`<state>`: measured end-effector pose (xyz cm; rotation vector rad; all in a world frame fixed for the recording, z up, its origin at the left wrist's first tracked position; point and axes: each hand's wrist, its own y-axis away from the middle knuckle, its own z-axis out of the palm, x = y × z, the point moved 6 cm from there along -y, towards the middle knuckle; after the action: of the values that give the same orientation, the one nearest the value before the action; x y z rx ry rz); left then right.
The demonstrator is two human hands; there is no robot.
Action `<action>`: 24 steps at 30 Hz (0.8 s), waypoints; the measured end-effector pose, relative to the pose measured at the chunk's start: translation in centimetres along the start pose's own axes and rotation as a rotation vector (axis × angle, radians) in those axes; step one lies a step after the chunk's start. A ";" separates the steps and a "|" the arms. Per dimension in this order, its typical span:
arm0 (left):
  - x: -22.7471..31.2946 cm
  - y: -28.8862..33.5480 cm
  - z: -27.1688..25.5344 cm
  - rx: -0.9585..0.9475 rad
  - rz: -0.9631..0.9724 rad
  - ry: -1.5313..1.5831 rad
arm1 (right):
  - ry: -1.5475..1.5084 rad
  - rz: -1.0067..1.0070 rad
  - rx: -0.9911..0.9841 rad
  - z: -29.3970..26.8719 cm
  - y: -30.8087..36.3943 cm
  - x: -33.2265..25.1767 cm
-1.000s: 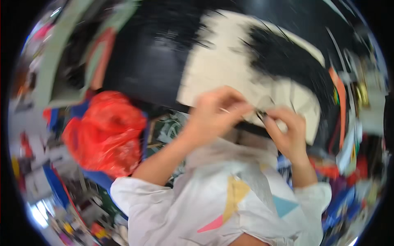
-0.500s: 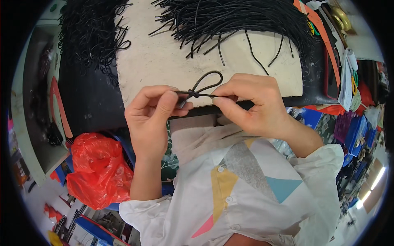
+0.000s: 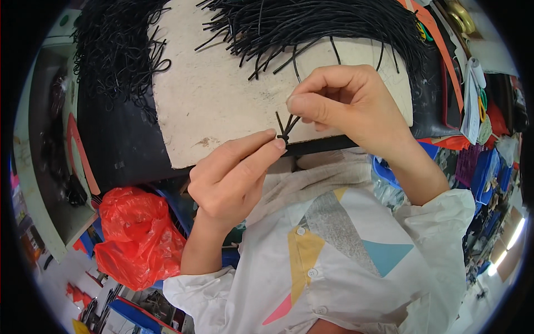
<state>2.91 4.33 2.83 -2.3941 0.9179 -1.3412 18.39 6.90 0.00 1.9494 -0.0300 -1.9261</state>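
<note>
Black cord, left grip pinching at its knot, right grip holding it above

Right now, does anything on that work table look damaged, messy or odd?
Yes, mildly: the cream board has a brownish patch near its lower left corner, unlike the paler surface around it. Looped black cords at the left lie tangled. The cord in the left hand and right hand shows no obvious damage.
</note>
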 end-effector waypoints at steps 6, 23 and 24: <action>-3.3 2.1 1.7 -0.029 -0.935 0.897 | 0.165 -0.278 0.080 0.6 0.5 -0.9; -3.8 3.0 2.2 0.042 -1.125 1.054 | -0.105 -0.012 0.063 1.6 0.7 0.8; -3.8 3.0 2.2 0.047 -1.127 1.054 | -0.099 -0.005 0.068 1.7 0.8 0.9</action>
<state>2.08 4.21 -2.46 -2.0332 -0.5536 -3.0479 17.03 5.51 -0.58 1.8967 -0.1197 -2.0484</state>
